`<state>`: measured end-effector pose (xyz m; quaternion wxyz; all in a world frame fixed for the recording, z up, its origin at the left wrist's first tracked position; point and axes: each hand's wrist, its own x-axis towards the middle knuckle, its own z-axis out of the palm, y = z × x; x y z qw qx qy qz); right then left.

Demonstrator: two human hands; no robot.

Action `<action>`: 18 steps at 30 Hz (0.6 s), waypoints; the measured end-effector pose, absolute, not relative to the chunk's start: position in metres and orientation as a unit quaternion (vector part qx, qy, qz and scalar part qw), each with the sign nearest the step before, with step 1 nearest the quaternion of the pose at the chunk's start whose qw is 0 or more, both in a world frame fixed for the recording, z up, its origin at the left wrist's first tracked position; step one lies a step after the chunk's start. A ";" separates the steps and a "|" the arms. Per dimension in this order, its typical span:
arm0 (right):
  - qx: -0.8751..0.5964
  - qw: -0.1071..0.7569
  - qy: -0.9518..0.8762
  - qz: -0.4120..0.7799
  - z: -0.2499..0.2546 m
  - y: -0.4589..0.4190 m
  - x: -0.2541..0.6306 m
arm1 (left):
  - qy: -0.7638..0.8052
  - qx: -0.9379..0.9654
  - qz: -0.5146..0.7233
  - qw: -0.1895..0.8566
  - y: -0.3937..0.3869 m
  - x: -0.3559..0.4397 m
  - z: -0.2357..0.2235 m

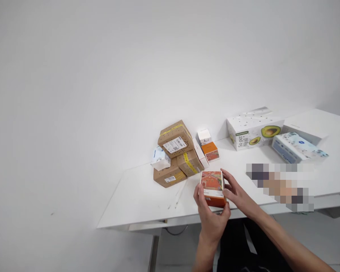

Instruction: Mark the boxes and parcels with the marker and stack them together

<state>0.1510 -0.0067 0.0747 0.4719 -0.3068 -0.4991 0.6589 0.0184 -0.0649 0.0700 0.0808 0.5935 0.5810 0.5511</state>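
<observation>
Between my two hands is a small orange-red box with a white band low on its printed face. My left hand wraps around its left side and lower edge. On its right side, my right hand grips with thumb and fingers. The box is held above the near part of the white table. Beyond it, another orange box lies below a small white box. A brown cardboard carton rests on top of two more cartons to the left.
A light blue patterned box is wedged beside the cartons. Against the wall stands a white avocado-printed box. Right of it lies a blue-and-white box near a plain white box. A pixelated patch covers part of the table's right side.
</observation>
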 end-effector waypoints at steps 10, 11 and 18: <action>-0.386 0.392 -0.413 0.726 0.055 0.002 0.143 | 0.599 0.526 0.527 0.295 -0.067 0.005 0.087; -0.381 0.391 -0.382 0.746 0.054 0.002 0.142 | 0.593 0.529 0.520 0.312 -0.068 0.001 0.088; -0.348 0.375 -0.227 0.829 0.061 -0.003 0.141 | 0.580 0.504 0.506 0.392 -0.064 -0.021 0.071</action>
